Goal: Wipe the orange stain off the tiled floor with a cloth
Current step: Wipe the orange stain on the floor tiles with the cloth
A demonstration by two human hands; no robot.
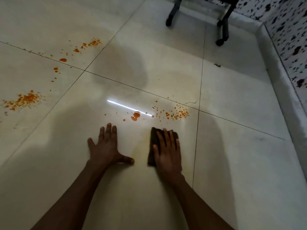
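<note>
Orange stain is spattered over the pale tiled floor [166, 80]. One blob [135, 115] lies just ahead of my hands, with a spray of small drops [177, 113] to its right. More patches sit at the far left [25, 100] and upper left [93, 43]. My right hand [167, 151] presses flat with straight fingers on a dark brown cloth [153, 136] lying on the floor. My left hand [106, 146] rests flat on the tile, fingers spread, beside the cloth. A faint yellowish smear shows on the tile between the hands.
A black chair base with castors [221, 33] stands at the top right. A raised white skirting [282, 83] and a speckled wall [290, 30] run along the right side. A small bit of debris [217, 65] lies on the floor.
</note>
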